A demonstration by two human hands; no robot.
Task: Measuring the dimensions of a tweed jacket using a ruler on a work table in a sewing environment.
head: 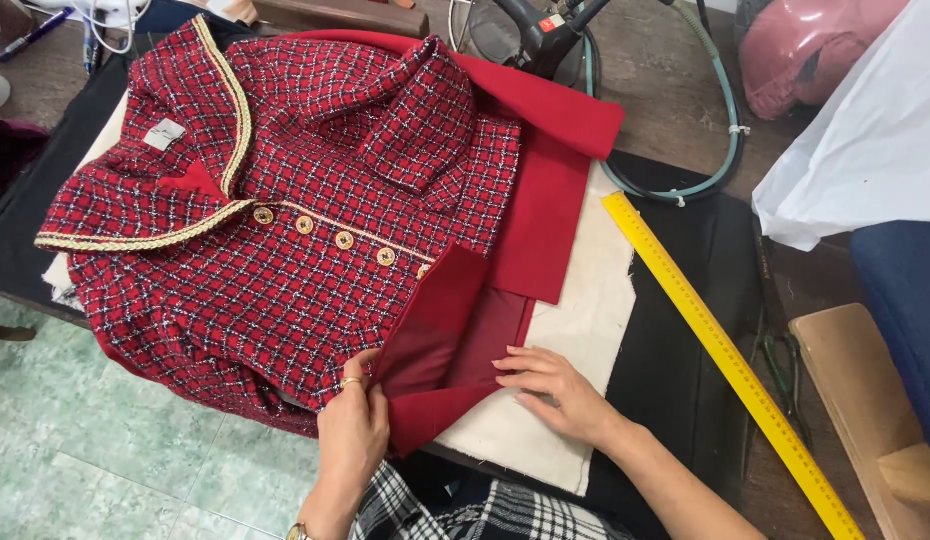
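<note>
Softly nubby tweed jacket, smooth red lining

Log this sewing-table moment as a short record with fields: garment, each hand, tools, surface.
garment: red plaid jacket with gold buttons, front edge turned back to show the red lining
left hand: left hand grips the jacket's folded front edge
right hand: right hand lies flat on the lining, fingers spread
tools: yellow ruler lying diagonally to the right; steam iron at the top
surface: cream cloth over a dark pad
</note>
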